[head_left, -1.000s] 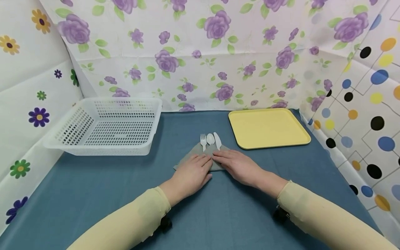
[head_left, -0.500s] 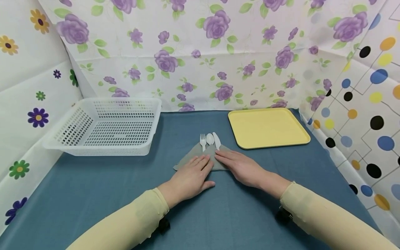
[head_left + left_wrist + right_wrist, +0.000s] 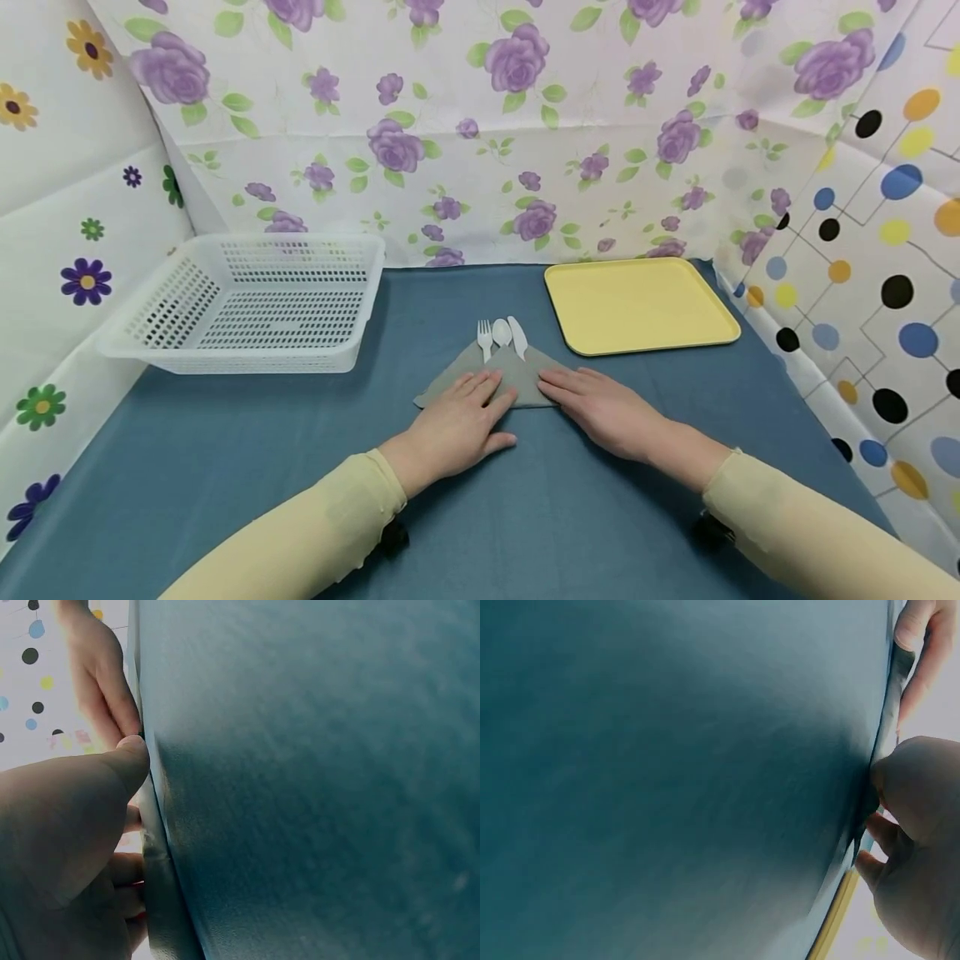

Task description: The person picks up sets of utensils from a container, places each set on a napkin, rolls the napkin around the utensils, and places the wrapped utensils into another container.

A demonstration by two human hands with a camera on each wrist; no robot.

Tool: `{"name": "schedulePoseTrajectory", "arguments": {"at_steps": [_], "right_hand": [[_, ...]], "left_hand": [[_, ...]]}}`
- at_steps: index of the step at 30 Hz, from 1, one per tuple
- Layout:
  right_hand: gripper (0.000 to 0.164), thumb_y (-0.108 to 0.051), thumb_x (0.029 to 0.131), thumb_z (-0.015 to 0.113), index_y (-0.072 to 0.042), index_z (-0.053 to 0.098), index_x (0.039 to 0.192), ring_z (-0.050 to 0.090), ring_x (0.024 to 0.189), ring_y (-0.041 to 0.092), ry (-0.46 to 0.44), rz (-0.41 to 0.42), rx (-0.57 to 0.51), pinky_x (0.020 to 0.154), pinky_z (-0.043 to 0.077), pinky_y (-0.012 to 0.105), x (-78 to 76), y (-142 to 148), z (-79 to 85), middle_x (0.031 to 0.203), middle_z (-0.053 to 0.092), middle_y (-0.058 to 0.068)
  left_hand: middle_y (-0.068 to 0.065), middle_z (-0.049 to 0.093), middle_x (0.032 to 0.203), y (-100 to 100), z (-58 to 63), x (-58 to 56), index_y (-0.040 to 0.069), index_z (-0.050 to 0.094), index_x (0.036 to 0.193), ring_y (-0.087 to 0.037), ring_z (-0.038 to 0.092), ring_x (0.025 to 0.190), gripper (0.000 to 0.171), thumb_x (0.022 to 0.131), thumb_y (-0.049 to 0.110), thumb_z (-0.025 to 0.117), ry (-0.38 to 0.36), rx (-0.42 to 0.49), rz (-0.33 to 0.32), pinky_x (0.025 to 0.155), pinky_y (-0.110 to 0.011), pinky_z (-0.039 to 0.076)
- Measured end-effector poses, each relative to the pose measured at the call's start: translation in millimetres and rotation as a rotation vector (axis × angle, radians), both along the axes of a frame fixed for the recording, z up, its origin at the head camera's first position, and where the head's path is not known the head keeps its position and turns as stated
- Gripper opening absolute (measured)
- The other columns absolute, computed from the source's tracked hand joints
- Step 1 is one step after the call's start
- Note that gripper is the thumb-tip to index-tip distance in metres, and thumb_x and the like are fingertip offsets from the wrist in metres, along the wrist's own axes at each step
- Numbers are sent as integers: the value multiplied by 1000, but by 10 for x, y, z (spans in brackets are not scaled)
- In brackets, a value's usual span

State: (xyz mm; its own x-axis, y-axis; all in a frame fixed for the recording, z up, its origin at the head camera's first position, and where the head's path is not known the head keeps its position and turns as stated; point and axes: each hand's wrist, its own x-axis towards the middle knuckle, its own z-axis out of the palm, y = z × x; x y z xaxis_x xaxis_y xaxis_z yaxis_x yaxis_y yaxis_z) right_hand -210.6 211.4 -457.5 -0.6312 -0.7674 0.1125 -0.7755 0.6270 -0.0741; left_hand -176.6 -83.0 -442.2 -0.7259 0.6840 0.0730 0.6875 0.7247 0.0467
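Note:
A grey folded napkin (image 3: pixel 517 383) lies in the middle of the table in the head view. Out of its top fold stick a white fork (image 3: pixel 484 333), a white spoon (image 3: pixel 502 332) and a white knife (image 3: pixel 517 337), side by side. My left hand (image 3: pixel 453 425) rests with its fingers extended on the napkin's left part. On the right part of the cloth, the fingertips of my right hand (image 3: pixel 607 412) touch down, fingers straight. Both wrist views look low along the table, and the cutlery is hidden there.
A white perforated basket (image 3: pixel 341 360) stands at the back left of the blue tablecloth (image 3: pixel 225 483). At the back right lies a yellow tray (image 3: pixel 641 304). Patterned sheets hang behind and on both sides.
My right hand has slid right across the napkin, away from the left hand, uncovering more of the fold. The left hand has shifted only slightly, its thumb now spread. The cutlery stays in the napkin.

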Motion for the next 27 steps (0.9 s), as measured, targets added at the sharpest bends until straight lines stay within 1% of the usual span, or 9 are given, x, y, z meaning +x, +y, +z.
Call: {"name": "schedulePoseTrajectory", "arguments": {"at_steps": [4, 7, 10, 15, 23, 25, 27], "right_hand": [[58, -30, 115, 64, -7, 49, 167, 42, 159, 32, 8, 23, 48, 129, 36, 59, 66, 95, -1, 172, 47, 10], [64, -41, 115, 61, -7, 46, 168, 39, 161, 32, -5, 30, 70, 130, 33, 61, 107, 158, 15, 173, 44, 11], [68, -47, 116, 58, -7, 45, 169, 39, 161, 33, -15, 31, 71, 130, 32, 61, 132, 227, 31, 173, 44, 11], [70, -50, 115, 56, -9, 43, 170, 37, 162, 31, -42, 20, 77, 131, 31, 61, 172, 331, 49, 175, 41, 10], [72, -53, 114, 56, -10, 42, 171, 37, 162, 30, -74, -12, 68, 132, 29, 60, 221, 438, 65, 176, 40, 8], [71, -53, 114, 56, -11, 45, 170, 38, 162, 30, -91, -32, 48, 132, 29, 60, 221, 448, 63, 175, 41, 7], [67, -52, 114, 57, -11, 51, 166, 43, 159, 31, -96, -53, 12, 131, 32, 61, 217, 438, 68, 172, 46, 8]], "left_hand": [[-23, 45, 170, 6, 11, 3, 9, 54, 164, -39, 40, 160, 67, 113, 53, 59, 0, -23, 8, 134, -51, 29], [-23, 45, 170, 14, 21, 6, 10, 54, 164, -39, 40, 160, 67, 113, 53, 60, -1, -31, 11, 134, -51, 29], [-23, 46, 169, 21, 26, 5, 10, 54, 164, -39, 41, 159, 67, 113, 52, 60, 1, -32, 12, 133, -51, 30], [-22, 45, 170, 28, 28, -3, 11, 53, 165, -38, 40, 160, 66, 114, 53, 58, -1, -38, 14, 134, -50, 29], [-24, 48, 167, 35, 25, -9, 9, 56, 162, -40, 43, 158, 66, 113, 52, 60, 14, -21, 3, 132, -52, 32], [-25, 48, 167, 37, 29, -10, 9, 56, 162, -40, 43, 158, 66, 113, 52, 60, 13, -22, 2, 132, -52, 32], [-25, 49, 166, 40, 32, -10, 9, 56, 162, -40, 43, 158, 66, 113, 52, 60, 14, -21, 2, 132, -53, 32]]}}
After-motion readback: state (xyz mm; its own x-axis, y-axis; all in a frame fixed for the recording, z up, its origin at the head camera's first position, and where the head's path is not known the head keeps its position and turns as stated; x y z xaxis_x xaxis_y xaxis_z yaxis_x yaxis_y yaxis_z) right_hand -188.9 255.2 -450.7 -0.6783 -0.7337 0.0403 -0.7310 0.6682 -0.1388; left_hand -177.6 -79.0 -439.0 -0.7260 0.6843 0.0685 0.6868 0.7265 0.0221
